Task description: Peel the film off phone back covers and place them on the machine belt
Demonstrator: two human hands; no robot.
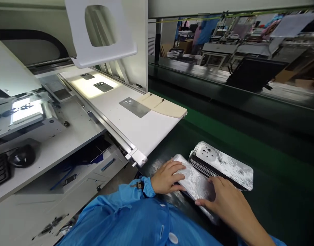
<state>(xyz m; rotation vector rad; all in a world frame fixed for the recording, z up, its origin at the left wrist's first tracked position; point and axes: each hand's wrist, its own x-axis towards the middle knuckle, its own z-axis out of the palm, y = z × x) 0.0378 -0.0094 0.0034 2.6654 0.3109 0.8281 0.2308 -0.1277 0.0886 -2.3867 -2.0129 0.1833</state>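
A stack of shiny silver phone back panels point(194, 177) lies on the dark green belt point(282, 177) in front of my body. My left hand point(168, 177) holds its left end, fingers across the top and thumb along the near side. Across the right part of the same stack, my right hand point(226, 201) grips it by the edges, thumb near and fingers far. Just beyond sits a second stack of phone back panels point(229, 165), its top one showing a round patch of camera holes. Neither hand holds that stack, though the right one is close beside it.
A white conveyor point(146, 135) comes out of the machine at left, carrying several grey phone panels point(134, 107) past a cream guide plate point(163, 104). Its metal corner point(138, 157) juts near my left forearm. A mouse point(22, 156) and keyboard point(0, 171) rest on the left shelf.
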